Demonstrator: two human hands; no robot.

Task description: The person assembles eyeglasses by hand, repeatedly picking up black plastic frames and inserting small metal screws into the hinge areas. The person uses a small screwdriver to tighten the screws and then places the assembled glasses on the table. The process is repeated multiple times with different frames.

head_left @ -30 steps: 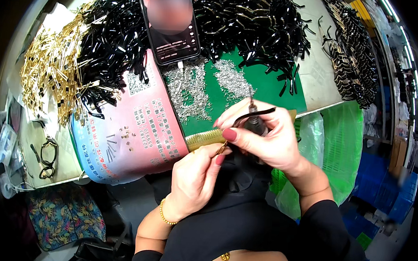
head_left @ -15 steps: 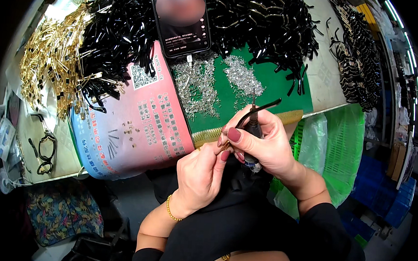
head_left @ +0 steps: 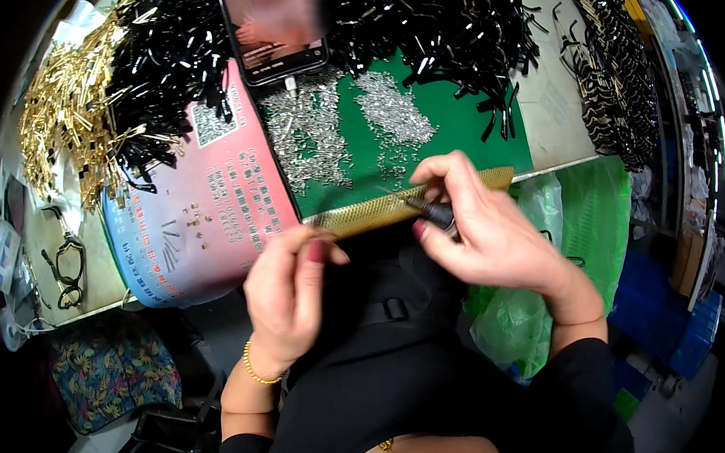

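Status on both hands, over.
Right hand gripping dark cylindrical tool. Left hand near gold mesh strip, hold blurred. Small silvery pieces scattered on green mat beyond.

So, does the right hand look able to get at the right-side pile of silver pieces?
Probably yes: the right hand is near that pile, with just the gold mesh strip between, though the dark tool it holds may hinder picking.

Gold-toned pieces point(head_left: 71, 121) at 10 o'clock: shiny metal; black pieces point(head_left: 442, 34) at 12: glossy, plastic-looking; silver bits point(head_left: 391, 109), also 12 but nearer centre: bright metal. Dark tool point(head_left: 440, 214) at 3: smooth, dull sheen; central gold strip point(head_left: 367, 216): rough, mesh-like. Bag point(head_left: 505, 322) at 4: thin shiny plastic; patterned cloth point(head_left: 113, 369) at 8: matt.
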